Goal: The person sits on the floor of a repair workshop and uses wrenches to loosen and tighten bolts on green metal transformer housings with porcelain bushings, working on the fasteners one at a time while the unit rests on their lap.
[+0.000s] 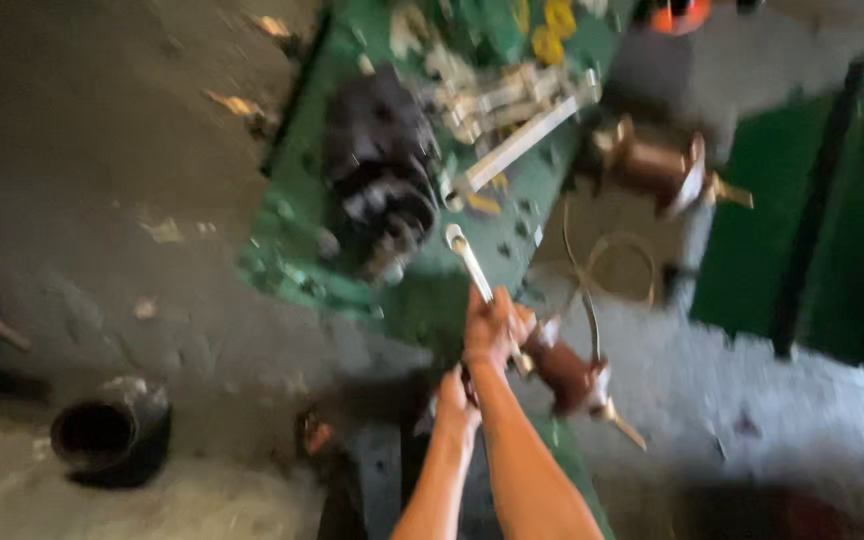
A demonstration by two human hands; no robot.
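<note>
Up close, the right hand (492, 330) is clamped on a silver wrench (470, 262) whose head points far, over the near edge of the green surface (297, 200). Just nearer, the left hand (455, 400) is closed, though blur hides on what. A brown fitting (570, 375) sits right of the hands. A black motor (382, 170) crowds the surface; open floor (102, 150) lies left.

Dim shot, heavy motion blur across the whole frame, nothing sharp. Brightest patch is the pale floor (812, 400) at lower right; upper left falls into deep shadow. Green worktop (297, 200) is smeared, edges soft. Mild glare on the metal wrench (472, 265).
</note>
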